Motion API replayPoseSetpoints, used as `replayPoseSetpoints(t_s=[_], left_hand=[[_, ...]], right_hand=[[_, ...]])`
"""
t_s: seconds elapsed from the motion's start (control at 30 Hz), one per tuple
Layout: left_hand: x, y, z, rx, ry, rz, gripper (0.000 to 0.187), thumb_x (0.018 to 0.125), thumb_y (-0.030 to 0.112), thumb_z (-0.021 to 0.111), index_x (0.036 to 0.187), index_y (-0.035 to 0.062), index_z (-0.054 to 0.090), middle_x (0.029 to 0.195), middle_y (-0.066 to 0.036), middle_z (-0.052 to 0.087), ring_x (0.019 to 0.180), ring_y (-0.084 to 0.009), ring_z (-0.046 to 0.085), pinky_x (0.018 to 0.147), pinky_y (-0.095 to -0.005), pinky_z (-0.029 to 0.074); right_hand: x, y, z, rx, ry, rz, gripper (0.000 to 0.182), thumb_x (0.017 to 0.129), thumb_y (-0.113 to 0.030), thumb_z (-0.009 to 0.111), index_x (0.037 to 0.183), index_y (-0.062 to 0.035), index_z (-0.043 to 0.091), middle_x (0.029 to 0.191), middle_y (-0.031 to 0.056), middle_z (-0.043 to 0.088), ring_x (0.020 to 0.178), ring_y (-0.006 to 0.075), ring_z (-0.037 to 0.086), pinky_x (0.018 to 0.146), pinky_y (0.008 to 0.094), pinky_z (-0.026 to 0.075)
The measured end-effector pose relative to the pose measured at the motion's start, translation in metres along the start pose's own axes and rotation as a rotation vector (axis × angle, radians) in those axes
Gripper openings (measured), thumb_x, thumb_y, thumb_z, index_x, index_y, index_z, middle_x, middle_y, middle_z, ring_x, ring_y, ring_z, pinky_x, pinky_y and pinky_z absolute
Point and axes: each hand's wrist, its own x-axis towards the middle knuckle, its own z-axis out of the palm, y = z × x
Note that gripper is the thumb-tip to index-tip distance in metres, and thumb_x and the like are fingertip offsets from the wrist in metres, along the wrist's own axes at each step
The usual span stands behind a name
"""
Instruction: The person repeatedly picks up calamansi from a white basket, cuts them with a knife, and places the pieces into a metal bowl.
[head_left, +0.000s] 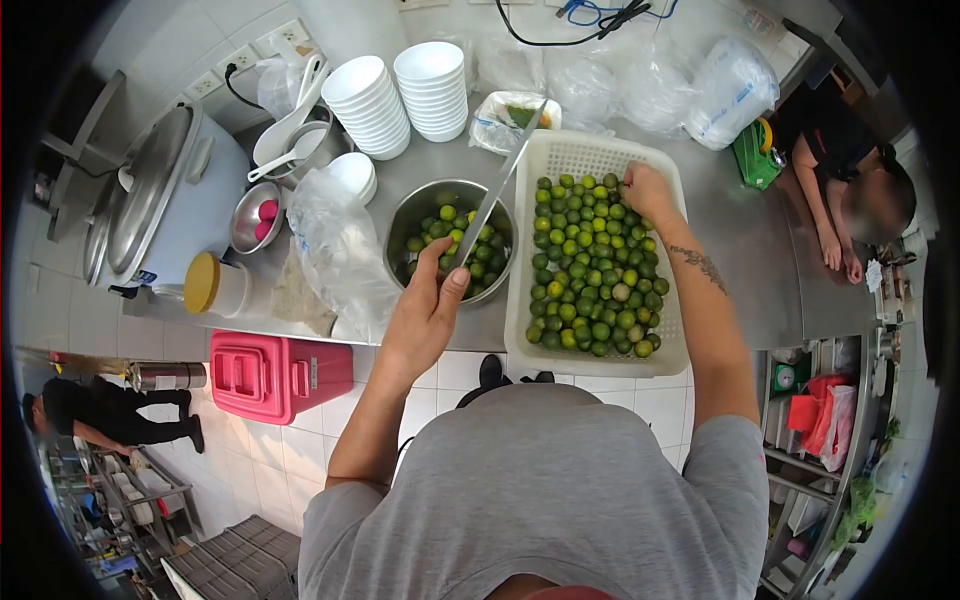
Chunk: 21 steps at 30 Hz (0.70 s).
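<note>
My left hand [425, 312] is closed around a long knife [492, 200], its blade slanting up and right over a metal pot [398, 212]. Small green limes [484, 255] lie in that pot. To the right stands a white perforated plastic basket [596, 150], its bottom covered with many more limes [590, 265], some yellowish. At the basket's upper right my right hand [652, 195] reaches in, fingers curled together at the edge of the limes. Whatever is between those fingers is hidden.
Stacked white bowls [430, 90], a clear plastic bag [340, 245] and a yellow-lidded jar [203, 283] stand on the steel counter [745, 240]. A large lidded cooker [190, 190] is at left. A pink bin [285, 375] sits on the floor. Two other people are at the sides.
</note>
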Motion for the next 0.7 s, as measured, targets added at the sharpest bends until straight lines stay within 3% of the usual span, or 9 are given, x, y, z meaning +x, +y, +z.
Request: replayPoseSetpoints(t_s=[0.13,0.23,0.33,0.37,0.47,0.5,0.6,0.7], left_hand=[[0.0,0.001,0.003,-0.033,-0.037,0.035,0.051,0.102,0.035,0.046,0.139,0.0018,0.036,0.082,-0.012,0.055,0.078,-0.0218,0.054,0.077,-0.0332,0.045],[-0.002,0.006,0.005,-0.054,-0.069,0.054,0.051,0.102,0.035,0.046,0.14,0.0029,0.036,0.09,-0.015,0.057,0.084,-0.0236,0.057,0.082,-0.034,0.046],[-0.004,0.006,0.01,-0.092,-0.113,0.078,0.051,0.102,0.036,0.046,0.141,0.004,0.036,0.105,-0.02,0.059,0.096,-0.0268,0.06,0.089,-0.0355,0.045],[-0.003,0.003,0.012,-0.068,-0.15,0.057,0.051,0.102,0.037,0.044,0.141,0.0041,0.034,0.117,-0.024,0.057,0.105,-0.0306,0.06,0.094,-0.0374,0.044],[-0.003,0.003,0.023,-0.054,-0.169,0.097,0.048,0.103,0.037,0.043,0.141,0.0093,0.039,0.09,-0.006,0.051,0.075,-0.0144,0.048,0.071,-0.0278,0.044],[-0.001,-0.005,0.029,-0.01,-0.125,0.21,0.049,0.103,0.038,0.044,0.141,0.0084,0.038,0.095,-0.011,0.056,0.084,-0.0196,0.054,0.08,-0.0321,0.045],[-0.002,0.002,0.031,0.003,-0.198,0.152,0.05,0.102,0.038,0.044,0.142,0.008,0.037,0.102,-0.016,0.058,0.094,-0.0249,0.057,0.088,-0.0351,0.045],[-0.002,0.004,0.032,0.103,-0.235,0.125,0.051,0.103,0.036,0.041,0.143,0.0065,0.033,0.127,-0.028,0.051,0.106,-0.0397,0.06,0.091,-0.0429,0.047]], right_hand=[[-0.008,-0.002,-0.006,0.141,-0.036,-0.074,0.024,0.082,-0.009,0.066,0.105,-0.0012,0.063,0.093,0.0213,0.066,0.093,0.0374,0.063,0.081,0.0441,0.051],[-0.021,-0.01,-0.009,0.456,0.028,0.015,0.03,0.088,-0.009,0.064,0.117,-0.0016,0.061,0.096,0.016,0.067,0.09,0.0286,0.065,0.079,0.0385,0.053],[-0.049,-0.032,-0.033,1.576,-0.186,0.19,0.033,0.094,-0.01,0.06,0.125,0.0,0.058,0.101,0.0112,0.067,0.091,0.0191,0.065,0.078,0.0304,0.054],[-0.063,-0.044,-0.041,1.64,-0.204,0.173,0.032,0.094,-0.009,0.059,0.125,0.0011,0.057,0.103,0.0108,0.066,0.091,0.0178,0.065,0.079,0.0287,0.054],[-0.097,-0.079,-0.054,1.784,-0.244,0.12,0.031,0.095,-0.009,0.058,0.124,0.0033,0.057,0.107,0.0099,0.065,0.092,0.0157,0.064,0.08,0.0259,0.054],[-0.104,-0.087,-0.053,1.793,-0.253,0.101,0.031,0.095,-0.009,0.059,0.123,0.0034,0.057,0.106,0.0099,0.065,0.092,0.016,0.064,0.08,0.0266,0.054],[-0.117,-0.101,-0.047,1.83,-0.252,0.07,0.029,0.095,-0.009,0.059,0.121,0.0036,0.058,0.104,0.0093,0.066,0.09,0.016,0.064,0.079,0.0281,0.053],[-0.126,-0.113,-0.04,1.847,-0.206,0.099,0.024,0.095,-0.008,0.059,0.116,0.0031,0.06,0.102,0.0085,0.066,0.087,0.0156,0.063,0.078,0.0291,0.053]])
